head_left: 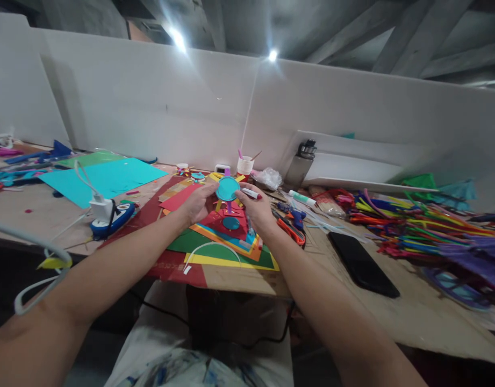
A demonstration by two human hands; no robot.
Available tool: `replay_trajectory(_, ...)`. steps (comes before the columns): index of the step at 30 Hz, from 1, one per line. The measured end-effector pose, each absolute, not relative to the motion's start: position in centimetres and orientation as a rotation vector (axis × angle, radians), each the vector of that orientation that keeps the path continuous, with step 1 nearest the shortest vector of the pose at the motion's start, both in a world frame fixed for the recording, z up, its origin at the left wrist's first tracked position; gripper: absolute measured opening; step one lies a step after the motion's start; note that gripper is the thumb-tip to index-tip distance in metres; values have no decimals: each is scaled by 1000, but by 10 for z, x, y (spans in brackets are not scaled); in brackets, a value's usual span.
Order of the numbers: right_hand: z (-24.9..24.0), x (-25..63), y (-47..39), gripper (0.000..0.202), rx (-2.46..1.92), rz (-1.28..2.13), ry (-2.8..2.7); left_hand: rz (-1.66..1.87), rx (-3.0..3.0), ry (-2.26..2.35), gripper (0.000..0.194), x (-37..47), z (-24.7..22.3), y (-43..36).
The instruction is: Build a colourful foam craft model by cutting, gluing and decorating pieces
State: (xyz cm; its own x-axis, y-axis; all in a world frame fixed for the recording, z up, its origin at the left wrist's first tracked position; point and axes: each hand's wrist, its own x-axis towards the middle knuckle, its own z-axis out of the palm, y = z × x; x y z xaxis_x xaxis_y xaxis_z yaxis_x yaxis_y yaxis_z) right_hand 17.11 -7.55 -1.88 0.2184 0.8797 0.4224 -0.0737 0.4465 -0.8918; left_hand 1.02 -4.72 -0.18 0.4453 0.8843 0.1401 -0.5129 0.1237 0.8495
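Observation:
A paper craft with a round blue disc [228, 189] and purple and yellow strips sticking out is held up between both hands. My left hand [201, 203] grips its left edge, fingers closed on it. My right hand [256, 207] pinches the right edge and also has a white marker with a red end [251, 193] lying across its fingers. Below the craft, a small blue circle [231, 223] rests on red paper [215, 226], on top of a stack of coloured sheets with green paper [183, 243] showing. A thin white strip [212, 243] curves over the stack's front.
Left of the hands are a blue power strip [112, 219] with a white plug and a large cyan sheet [110, 180]. A black phone [363, 263], a glue stick [302, 198], a blue glue gun [298, 217] and piled pipe cleaners [412, 220] are to the right. A paper cup [245, 165] stands behind.

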Motion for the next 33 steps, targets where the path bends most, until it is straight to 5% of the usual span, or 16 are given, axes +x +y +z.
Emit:
replay_trajectory(12, 2, 181, -99, 31, -950, 364, -1186, 1123, 939, 608, 16, 10, -1, -46)
replay_trajectory(22, 3, 165, -113, 23, -856, 406, -1522, 1059, 1142, 563, 20, 10, -14, -37)
replay_trajectory(33, 4, 166, -105, 21, -890, 520, -1281, 1087, 1061, 608, 19, 12, -8, -44)
